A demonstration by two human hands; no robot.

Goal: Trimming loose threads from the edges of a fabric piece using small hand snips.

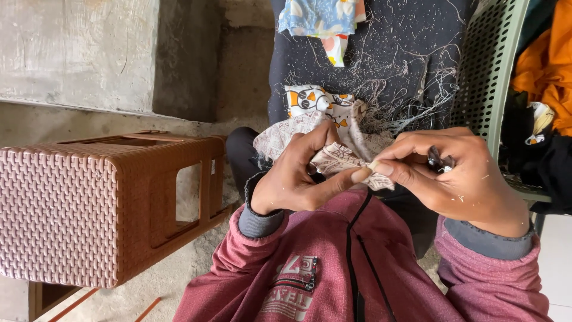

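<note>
Brown woven-plastic stool [89,209] stands at the left, its lower edge cut off. The left hand [298,176] pinches a small patterned beige fabric scrap [342,161], fingers hiding most of it. The right hand [453,173] grips the scrap's other end and a dark little tool [441,160], hard to make out. The scrap runs left to right between both hands, over a thread-strewn dark cloth [381,53]. A green perforated plastic chair [488,65] stands beyond.

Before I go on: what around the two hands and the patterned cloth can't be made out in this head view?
- Small dark tool in the right hand: mostly hidden by fingers, kind unclear.
- Pale patterned cloth piece: middle covered by the left hand.
- Brown woven plastic stool: cut off at the left edge.
</note>
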